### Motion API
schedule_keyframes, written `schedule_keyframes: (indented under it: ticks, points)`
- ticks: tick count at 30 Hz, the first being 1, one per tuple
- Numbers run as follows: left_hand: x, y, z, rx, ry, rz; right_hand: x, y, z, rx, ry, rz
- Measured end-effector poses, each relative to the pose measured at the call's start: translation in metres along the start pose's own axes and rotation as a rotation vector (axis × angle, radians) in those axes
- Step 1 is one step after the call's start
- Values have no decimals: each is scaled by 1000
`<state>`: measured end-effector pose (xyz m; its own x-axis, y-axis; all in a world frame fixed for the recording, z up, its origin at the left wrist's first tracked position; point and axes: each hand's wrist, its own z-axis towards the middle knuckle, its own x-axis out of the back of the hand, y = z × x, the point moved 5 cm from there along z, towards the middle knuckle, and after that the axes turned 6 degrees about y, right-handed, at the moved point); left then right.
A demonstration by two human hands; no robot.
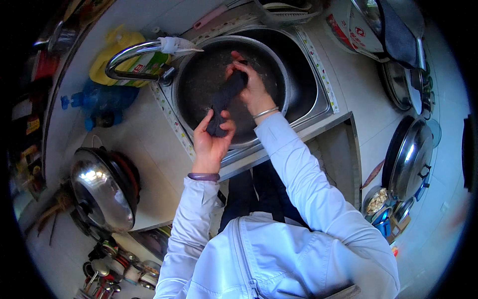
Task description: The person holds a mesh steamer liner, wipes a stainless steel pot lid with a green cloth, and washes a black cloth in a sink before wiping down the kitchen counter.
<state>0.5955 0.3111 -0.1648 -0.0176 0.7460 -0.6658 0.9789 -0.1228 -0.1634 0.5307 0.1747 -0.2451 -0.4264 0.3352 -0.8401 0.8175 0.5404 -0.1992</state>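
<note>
A dark, twisted cloth point(226, 96) stretches between my two hands above a large round metal basin point(286, 84). My left hand point(213, 140) grips its lower end near the basin's front rim. Around the upper end, farther over the basin, closes my right hand point(251, 84). The basin rests in a stainless steel sink point(306, 116), and dark water seems to lie in it. A chrome faucet point(129, 56) with white cloth tied on its spout reaches over the basin's left rim from the left.
Left of the sink stand a yellow plastic jug point(101, 63), blue plastic bottles point(108, 99) and a wok with a shiny lid point(102, 190). A white bucket point(354, 33), a large lidded pan point(412, 160) and a bowl of pale food pieces point(377, 202) are on the right.
</note>
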Motion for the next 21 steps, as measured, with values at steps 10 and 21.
schedule_keyframes:
  ticks: [10, 21]
  points:
    - [-49, 5, 2, -1324, -13, 2639, 8, -19, 8, 694, -53, -1281]
    - [-18, 23, -4, -249, 79, 1241, -21, -37, -14, 368, 198, -882]
